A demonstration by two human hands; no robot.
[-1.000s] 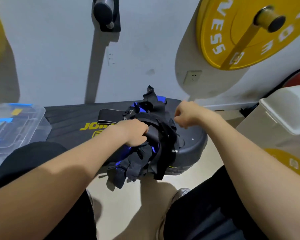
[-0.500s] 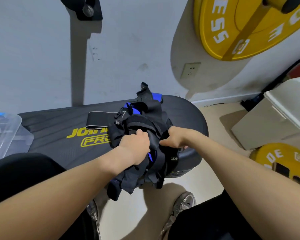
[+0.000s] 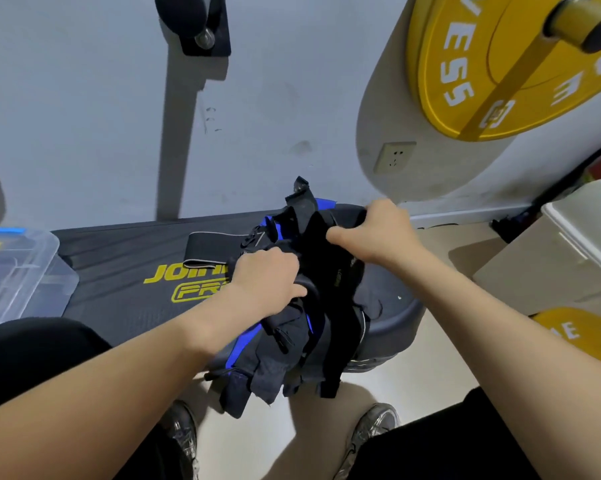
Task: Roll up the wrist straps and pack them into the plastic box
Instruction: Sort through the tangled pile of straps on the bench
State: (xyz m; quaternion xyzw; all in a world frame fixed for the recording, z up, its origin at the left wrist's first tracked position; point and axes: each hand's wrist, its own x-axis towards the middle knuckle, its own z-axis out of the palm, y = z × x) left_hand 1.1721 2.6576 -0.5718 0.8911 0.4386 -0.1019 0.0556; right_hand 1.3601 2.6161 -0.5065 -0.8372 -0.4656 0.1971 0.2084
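A tangled heap of black and blue wrist straps (image 3: 312, 327) is piled at the right end of the padded bench (image 3: 119, 271), with several ends hung over its near edge. The heap is gripped from above by the left hand (image 3: 264, 278), fingers curled into the fabric. A black strap at the far edge is pinched by the right hand (image 3: 378, 230), fingers curled. The clear plastic box (image 3: 18, 268) is seen at the bench's left end.
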